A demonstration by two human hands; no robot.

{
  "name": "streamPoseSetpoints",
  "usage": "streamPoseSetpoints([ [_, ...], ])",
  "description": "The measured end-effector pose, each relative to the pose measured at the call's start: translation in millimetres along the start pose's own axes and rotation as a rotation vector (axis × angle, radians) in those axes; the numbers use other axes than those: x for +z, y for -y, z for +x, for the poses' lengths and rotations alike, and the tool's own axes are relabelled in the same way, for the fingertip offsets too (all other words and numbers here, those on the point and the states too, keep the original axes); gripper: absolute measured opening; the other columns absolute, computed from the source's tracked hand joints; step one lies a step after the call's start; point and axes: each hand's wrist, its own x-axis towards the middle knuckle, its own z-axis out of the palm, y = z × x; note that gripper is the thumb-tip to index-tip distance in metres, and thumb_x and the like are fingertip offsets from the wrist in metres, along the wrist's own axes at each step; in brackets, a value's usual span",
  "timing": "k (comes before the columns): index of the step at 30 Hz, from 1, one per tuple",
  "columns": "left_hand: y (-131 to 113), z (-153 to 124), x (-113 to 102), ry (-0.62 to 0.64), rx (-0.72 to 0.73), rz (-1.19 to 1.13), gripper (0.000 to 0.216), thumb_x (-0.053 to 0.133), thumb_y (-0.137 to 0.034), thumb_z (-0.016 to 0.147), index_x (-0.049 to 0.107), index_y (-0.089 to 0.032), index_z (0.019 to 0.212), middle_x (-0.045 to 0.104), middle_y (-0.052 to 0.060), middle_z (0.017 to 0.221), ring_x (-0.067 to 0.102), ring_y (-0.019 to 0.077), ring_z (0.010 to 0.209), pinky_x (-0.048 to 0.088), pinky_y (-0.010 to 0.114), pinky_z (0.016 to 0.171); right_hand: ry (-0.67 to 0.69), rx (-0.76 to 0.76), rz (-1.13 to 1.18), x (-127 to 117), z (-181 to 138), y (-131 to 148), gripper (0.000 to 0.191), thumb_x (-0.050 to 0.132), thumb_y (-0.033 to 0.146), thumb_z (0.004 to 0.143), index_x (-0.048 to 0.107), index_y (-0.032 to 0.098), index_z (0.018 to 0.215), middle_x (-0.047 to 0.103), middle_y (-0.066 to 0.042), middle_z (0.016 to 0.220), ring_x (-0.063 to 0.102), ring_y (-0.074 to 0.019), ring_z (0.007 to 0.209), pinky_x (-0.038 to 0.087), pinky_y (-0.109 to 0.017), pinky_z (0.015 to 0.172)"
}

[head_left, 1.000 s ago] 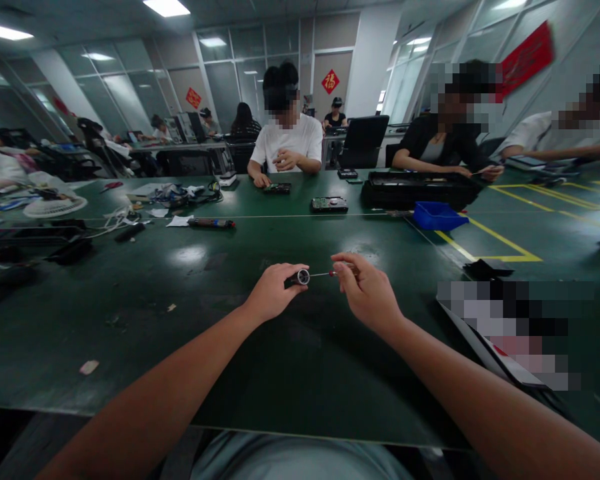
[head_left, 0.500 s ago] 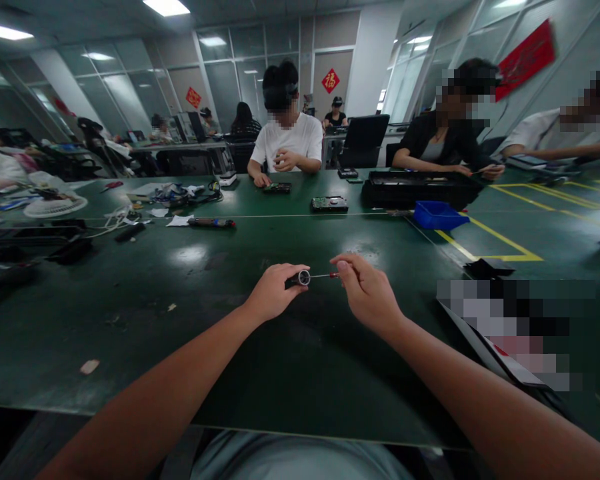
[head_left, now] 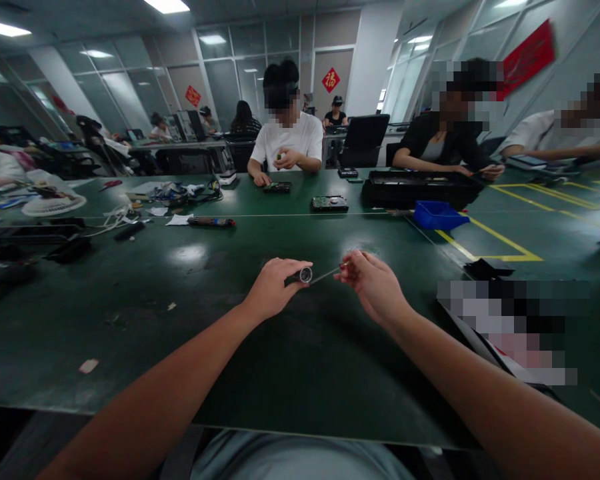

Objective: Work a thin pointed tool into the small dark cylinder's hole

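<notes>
My L hand (head_left: 273, 290) pinched the dark cyl (head_left: 303, 275) btwn thumb & fingers, R hand (head_left: 373, 283) pinched the thin-shaft tool (head_left: 325, 275), tip by cyl rim (contact unclear), so imo firm L hold + light R pressure suited best.

Above the near part of the table (head_left: 280, 373), the left hand (head_left: 270, 288) has a cylinder (head_left: 306, 275) just left of the screwdriver (head_left: 325, 275) in the right hand (head_left: 373, 283). Farther across, I see a circuit board (head_left: 329, 203) between a rod (head_left: 211, 222) on the left and a bin (head_left: 437, 223) on the right, before a case (head_left: 420, 190).
</notes>
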Motion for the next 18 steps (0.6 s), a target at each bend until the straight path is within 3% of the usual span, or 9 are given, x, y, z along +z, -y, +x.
streamPoseSetpoints([
  [3, 0, 1, 0, 0.003, -0.038, 0.027, 0.038, 0.07, -0.025, 0.089, 0.063, -0.025, 0.127, 0.069, 0.004, 0.125, 0.061, 0.0229, 0.116, 0.043, 0.044, 0.103, -0.032, 0.018, -0.004, -2, 2, -2, 0.031, 0.067, 0.051, 0.084, 0.061, 0.021, 0.079, 0.06, 0.0, 0.069, 0.059, -0.0156, 0.062, 0.056, -0.036, 0.068],
  [8, -1, 0, 2, 0.024, -0.05, 0.026, 0.038, 0.072, -0.027, 0.088, 0.064, -0.025, 0.125, 0.07, 0.002, 0.121, 0.062, 0.0219, 0.111, 0.044, 0.041, 0.101, -0.097, -0.159, -0.18, -2, 0, -5, 0.028, 0.059, 0.049, 0.09, 0.062, 0.021, 0.089, 0.065, -0.001, 0.077, 0.062, -0.016, 0.067, 0.053, -0.034, 0.068],
  [18, -2, -1, 3, 0.039, -0.063, 0.044, 0.041, 0.073, -0.03, 0.087, 0.063, -0.025, 0.127, 0.071, 0.002, 0.118, 0.063, 0.0221, 0.108, 0.045, 0.041, 0.1, -0.032, -0.351, -0.521, 2, -14, 7, 0.026, 0.049, 0.042, 0.098, 0.061, 0.02, 0.098, 0.07, -0.004, 0.081, 0.067, -0.0187, 0.074, 0.051, -0.035, 0.071],
])
